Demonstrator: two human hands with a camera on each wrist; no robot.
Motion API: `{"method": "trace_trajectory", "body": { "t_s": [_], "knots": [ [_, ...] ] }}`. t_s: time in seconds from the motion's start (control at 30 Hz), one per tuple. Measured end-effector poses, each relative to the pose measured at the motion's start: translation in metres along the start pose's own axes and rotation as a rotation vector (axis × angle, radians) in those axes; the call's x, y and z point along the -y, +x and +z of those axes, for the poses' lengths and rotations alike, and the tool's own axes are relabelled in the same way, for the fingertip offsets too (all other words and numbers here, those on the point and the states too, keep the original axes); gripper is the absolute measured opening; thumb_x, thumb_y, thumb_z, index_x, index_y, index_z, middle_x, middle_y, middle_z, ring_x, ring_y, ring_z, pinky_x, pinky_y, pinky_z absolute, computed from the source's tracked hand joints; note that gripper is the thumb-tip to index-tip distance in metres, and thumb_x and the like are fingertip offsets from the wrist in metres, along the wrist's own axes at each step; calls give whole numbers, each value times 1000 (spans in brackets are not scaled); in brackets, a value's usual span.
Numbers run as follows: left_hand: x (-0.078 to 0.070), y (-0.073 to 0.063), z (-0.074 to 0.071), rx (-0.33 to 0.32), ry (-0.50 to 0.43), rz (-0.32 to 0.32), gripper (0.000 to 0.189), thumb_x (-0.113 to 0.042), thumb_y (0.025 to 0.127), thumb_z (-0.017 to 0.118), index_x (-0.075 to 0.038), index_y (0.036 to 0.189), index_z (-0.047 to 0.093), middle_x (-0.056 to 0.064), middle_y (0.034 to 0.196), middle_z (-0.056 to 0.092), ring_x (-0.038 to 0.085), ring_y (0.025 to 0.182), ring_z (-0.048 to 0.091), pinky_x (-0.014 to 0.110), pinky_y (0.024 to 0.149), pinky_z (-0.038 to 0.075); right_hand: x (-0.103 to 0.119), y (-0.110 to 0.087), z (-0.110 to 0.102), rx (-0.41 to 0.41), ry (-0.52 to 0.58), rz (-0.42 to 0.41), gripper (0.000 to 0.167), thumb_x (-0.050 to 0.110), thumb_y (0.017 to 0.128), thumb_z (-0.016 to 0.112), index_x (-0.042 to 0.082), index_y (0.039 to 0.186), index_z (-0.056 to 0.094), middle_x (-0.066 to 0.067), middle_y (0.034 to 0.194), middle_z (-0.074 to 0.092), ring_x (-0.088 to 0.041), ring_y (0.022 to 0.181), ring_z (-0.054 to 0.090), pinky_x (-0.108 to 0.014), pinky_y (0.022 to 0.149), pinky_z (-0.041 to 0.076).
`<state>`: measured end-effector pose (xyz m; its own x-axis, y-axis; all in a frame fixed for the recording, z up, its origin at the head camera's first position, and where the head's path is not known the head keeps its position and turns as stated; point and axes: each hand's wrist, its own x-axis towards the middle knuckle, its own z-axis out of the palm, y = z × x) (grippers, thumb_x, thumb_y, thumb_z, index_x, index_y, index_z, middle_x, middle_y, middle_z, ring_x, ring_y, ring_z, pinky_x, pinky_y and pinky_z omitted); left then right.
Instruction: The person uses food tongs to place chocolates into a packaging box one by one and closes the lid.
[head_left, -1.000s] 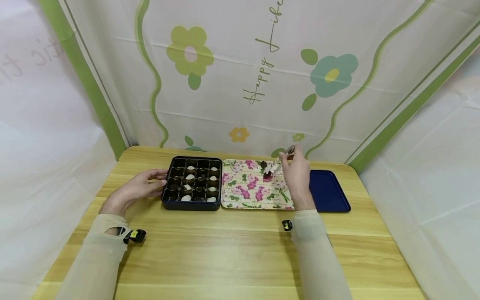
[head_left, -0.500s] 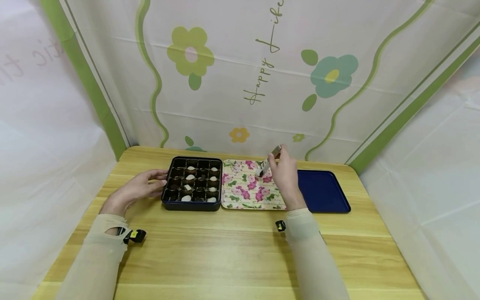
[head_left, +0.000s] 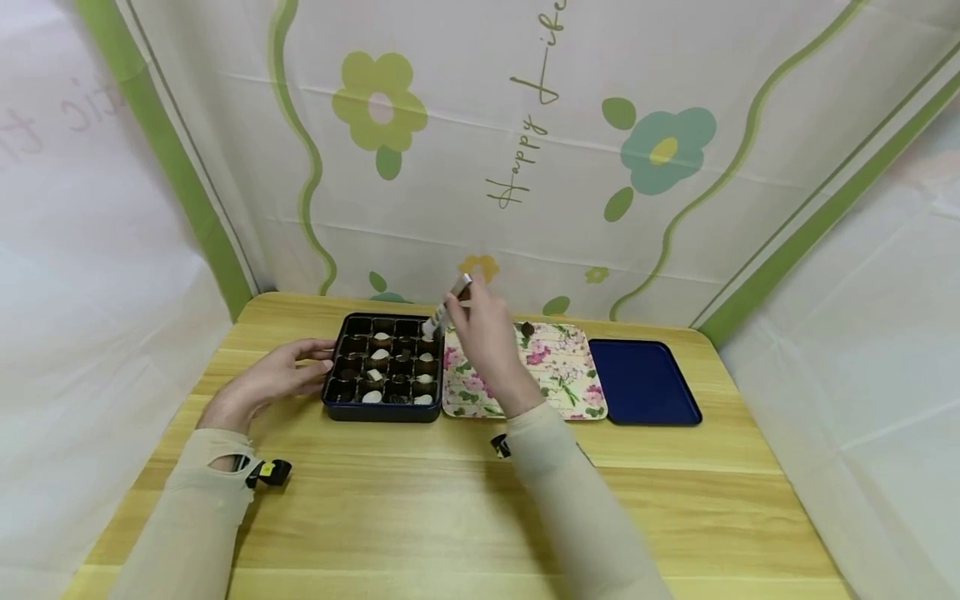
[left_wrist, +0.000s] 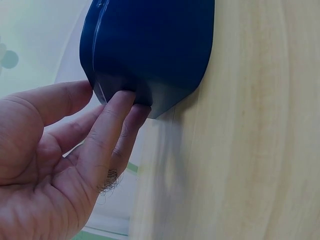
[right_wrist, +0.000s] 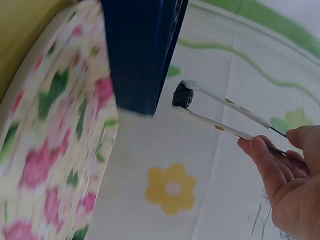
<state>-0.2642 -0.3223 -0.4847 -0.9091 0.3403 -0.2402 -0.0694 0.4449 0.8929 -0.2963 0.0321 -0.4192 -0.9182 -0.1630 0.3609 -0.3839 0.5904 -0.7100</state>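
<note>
A dark blue box (head_left: 382, 412), divided into small compartments with white and dark chocolates in several, stands on the table. My left hand (head_left: 281, 375) is at its left side; in the left wrist view the fingertips touch the box's outer wall, the fingers mostly straight. My right hand (head_left: 491, 350) pinches a pair of tongs (head_left: 447, 307) between thumb and fingers. Their tips grip a dark chocolate (right_wrist: 182, 96), as the right wrist view shows. In the head view the tips are over the box's back right corner, which they partly cover.
A flower-patterned tray (head_left: 562, 375) lies against the box's right side, with one dark chocolate (head_left: 527, 329) near its back edge. Beyond it is a shallow dark blue lid (head_left: 648, 383). A printed curtain (head_left: 517, 233) hangs right behind the wooden table (head_left: 397, 517).
My right hand has carried the dark chocolate in the tongs leftward from the flowered tray to the box's back right corner. My left hand has stayed at the box.
</note>
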Motion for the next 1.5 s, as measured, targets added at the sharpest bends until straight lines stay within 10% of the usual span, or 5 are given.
{"method": "trace_trajectory", "body": {
  "t_s": [0.27, 0.93, 1.17, 1.4, 1.5],
  "knots": [
    [4, 3, -1, -3, 0, 3, 60, -7, 126, 46, 15, 179, 27, 45, 176, 39, 58, 157, 59, 39, 117, 68, 36, 6, 39, 71, -53, -132, 21, 27, 125, 61, 7, 133, 60, -14, 98, 84, -17, 63, 74, -19, 48, 53],
    [2, 5, 0, -11, 24, 15, 59, -11, 126, 48, 14, 177, 33, 44, 174, 44, 51, 154, 62, 44, 118, 68, 45, 8, 99, 170, -135, -169, 53, 36, 125, 59, 2, 165, 53, -3, 79, 71, -7, 50, 57, -19, 46, 43],
    [4, 5, 0, -14, 18, 16, 59, -10, 126, 47, 14, 177, 32, 44, 174, 44, 51, 154, 62, 46, 118, 67, 44, 6, 100, 152, -105, -184, 34, 34, 124, 62, 9, 147, 59, -3, 88, 75, -8, 57, 66, -17, 48, 48],
    [5, 4, 0, -13, 15, 14, 59, -10, 126, 47, 14, 178, 31, 44, 175, 42, 54, 155, 62, 44, 119, 67, 43, 4, 80, 131, 40, -82, 32, 35, 124, 62, 11, 144, 60, -17, 128, 87, -29, 119, 89, -16, 72, 66],
    [5, 4, 0, -14, 11, 11, 60, -9, 126, 48, 14, 178, 30, 44, 175, 42, 55, 155, 62, 41, 117, 68, 34, 6, 67, 94, 67, -64, 26, 31, 124, 63, 9, 137, 62, -20, 128, 87, -32, 120, 89, -18, 72, 69]
  ]
}}
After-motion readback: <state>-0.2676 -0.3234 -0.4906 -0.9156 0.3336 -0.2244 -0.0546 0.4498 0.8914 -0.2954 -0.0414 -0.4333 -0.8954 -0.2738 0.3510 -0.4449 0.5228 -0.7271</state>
